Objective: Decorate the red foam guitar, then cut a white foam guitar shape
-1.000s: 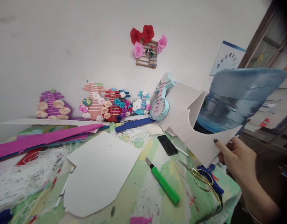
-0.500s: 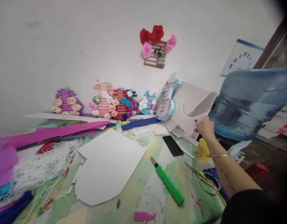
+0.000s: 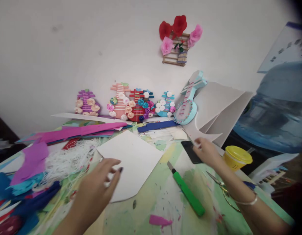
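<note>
My left hand (image 3: 98, 187) hovers over the left edge of a white cut board (image 3: 136, 163), thumb and fingers apart and nothing in them. The board is pointed at the top, and my hand hides its lower left side. My right hand (image 3: 206, 151), slightly blurred, is above a black phone (image 3: 190, 150). Its fingers are loosely bent with a gap to the thumb, and I see nothing held. Between the hands lies a green utility knife (image 3: 187, 192), its blade out. Gold-handled scissors (image 3: 221, 186) lie partly under my right forearm.
Decorated paper lutes (image 3: 137, 106) lean along the wall, with a light blue one (image 3: 186, 104) before white offcut sheets (image 3: 212, 107). A yellow tub (image 3: 236, 156) and a large water bottle (image 3: 276, 111) stand at right. White string (image 3: 70, 160) and coloured paper (image 3: 35, 160) fill the left.
My right hand has let go of the white offcut sheet and come back toward the phone. My left hand has come into view over the white board. The view has turned left.
</note>
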Demonstrator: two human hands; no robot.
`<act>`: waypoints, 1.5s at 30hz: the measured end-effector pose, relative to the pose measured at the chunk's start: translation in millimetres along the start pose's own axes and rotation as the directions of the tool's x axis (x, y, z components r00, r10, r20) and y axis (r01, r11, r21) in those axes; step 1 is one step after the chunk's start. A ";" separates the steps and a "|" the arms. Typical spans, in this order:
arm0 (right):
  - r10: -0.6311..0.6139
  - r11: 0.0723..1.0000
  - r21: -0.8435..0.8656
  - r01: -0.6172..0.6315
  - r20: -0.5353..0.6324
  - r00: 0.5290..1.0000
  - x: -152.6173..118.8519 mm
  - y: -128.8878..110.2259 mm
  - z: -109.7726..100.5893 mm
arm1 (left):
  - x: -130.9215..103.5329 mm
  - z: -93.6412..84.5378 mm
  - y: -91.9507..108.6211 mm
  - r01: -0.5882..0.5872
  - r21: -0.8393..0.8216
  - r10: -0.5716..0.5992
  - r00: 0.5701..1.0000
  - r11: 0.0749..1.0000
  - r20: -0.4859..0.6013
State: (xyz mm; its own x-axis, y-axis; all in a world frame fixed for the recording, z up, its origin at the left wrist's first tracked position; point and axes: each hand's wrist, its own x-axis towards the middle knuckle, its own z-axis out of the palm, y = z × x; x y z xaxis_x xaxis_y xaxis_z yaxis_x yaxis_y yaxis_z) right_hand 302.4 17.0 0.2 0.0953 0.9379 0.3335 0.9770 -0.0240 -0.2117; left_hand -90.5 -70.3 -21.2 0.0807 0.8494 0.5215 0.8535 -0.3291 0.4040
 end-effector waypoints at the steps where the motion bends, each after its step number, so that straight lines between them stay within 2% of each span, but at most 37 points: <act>1: -0.039 0.999 0.011 0.038 0.169 0.985 -16.1 -10.8 10.3 | 3.0 15.7 0.2 -0.032 0.054 0.027 0.996 0.998 0.089; 2: -0.069 0.998 0.017 0.067 0.283 0.957 -32.2 -20.8 20.5 | 4.2 31.7 1.4 -0.068 0.121 0.042 0.978 0.990 0.205; 3: -0.079 0.997 0.006 0.083 0.368 0.926 -47.6 -29.6 30.2 | 4.0 46.7 3.5 -0.128 0.193 0.058 0.942 0.973 0.329; 4: -0.085 0.995 -0.007 0.097 0.429 0.899 -61.4 -36.9 39.1 | 2.7 59.7 6.1 -0.153 0.270 0.023 0.904 0.951 0.428; 5: -0.085 0.995 -0.015 0.104 0.469 0.879 -73.0 -42.3 46.7 | 0.9 70.1 9.0 -0.183 0.321 0.009 0.880 0.929 0.476; 8: -0.080 0.996 0.010 0.087 0.511 0.856 -91.0 -47.5 61.0 | -2.8 86.4 16.7 -0.257 0.390 0.045 0.878 0.884 0.476; 11: -0.081 0.997 0.045 0.068 0.514 0.854 -89.3 -40.7 64.5 | -0.7 90.3 21.9 -0.277 0.417 0.063 0.886 0.866 0.459; 15: -0.047 0.994 0.109 -0.004 0.464 0.885 -80.7 -29.2 58.6 | 5.9 88.8 31.2 -0.327 0.462 0.081 0.876 0.824 0.476; 17: -0.031 0.964 0.255 -0.082 0.410 0.912 -78.7 -25.9 51.7 | 11.5 79.7 37.6 -0.376 0.479 0.114 0.864 0.793 0.491; 19: -0.025 0.882 0.445 -0.157 0.378 0.926 -77.2 -24.1 42.9 | 20.7 60.8 43.5 -0.405 0.486 0.140 0.859 0.775 0.493; 23: -0.007 0.692 0.690 -0.213 0.302 0.953 -70.2 -22.1 24.7 | 53.3 -1.6 47.3 -0.380 0.543 0.128 0.887 0.749 0.444; 24: 0.002 0.652 0.726 -0.219 0.287 0.958 -67.5 -22.1 20.8 | 63.9 -19.2 46.6 -0.355 0.569 0.120 0.905 0.742 0.408; 26: 0.005 0.590 0.774 -0.229 0.280 0.960 -61.8 -23.1 13.2 | 86.3 -52.8 44.6 -0.234 0.672 0.082 0.965 0.702 0.250; 27: -0.002 0.578 0.784 -0.225 0.278 0.961 -59.3 -24.4 9.4 | 97.6 -67.7 43.6 -0.192 0.702 0.076 0.978 0.686 0.194; 28: -0.018 0.578 0.788 -0.211 0.271 0.962 -57.1 -26.3 5.3 | 108.5 -81.0 42.9 -0.153 0.707 0.077 0.987 0.691 0.138; 31: -0.094 0.584 0.799 -0.142 0.240 0.966 -53.1 -34.3 -8.4 | 138.2 -109.9 42.3 -0.140 0.649 0.149 0.988 0.748 0.041; 34: -0.143 0.551 0.831 -0.068 0.174 0.974 -50.7 -43.6 -24.5 | 162.7 -123.9 42.7 -0.179 0.566 0.192 0.981 0.805 0.037; 37: -0.177 0.560 0.827 0.053 0.057 0.983 -47.2 -53.8 -44.3 | 181.6 -127.2 43.5 -0.241 0.480 0.234 0.969 0.843 0.075; 39: -0.220 0.622 0.763 0.174 -0.043 0.975 -44.4 -62.4 -58.8 | 189.5 -125.6 44.7 -0.317 0.410 0.285 0.948 0.855 0.140; 41: -0.265 0.720 0.630 0.290 -0.137 0.955 -41.5 -73.4 -71.5 | 192.6 -122.7 46.7 -0.385 0.359 0.331 0.921 0.850 0.203; 43: -0.307 0.807 0.464 0.366 -0.200 0.930 -37.8 -86.9 -79.6 | 191.5 -120.3 49.9 -0.413 0.347 0.351 0.908 0.842 0.227; 45: -0.356 0.854 0.311 0.417 -0.235 0.904 -32.8 -101.9 -82.1 | 188.0 -118.8 53.8 -0.414 0.348 0.349 0.907 0.841 0.236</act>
State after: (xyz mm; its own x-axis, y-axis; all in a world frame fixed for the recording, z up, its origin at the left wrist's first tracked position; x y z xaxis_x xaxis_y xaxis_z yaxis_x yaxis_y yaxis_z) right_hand 215.3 -39.8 86.3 -0.2173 0.7754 0.5929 0.8147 0.4786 -0.3273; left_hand -90.7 22.7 187.9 0.4921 0.7530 0.4368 0.8638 -0.4848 -0.1374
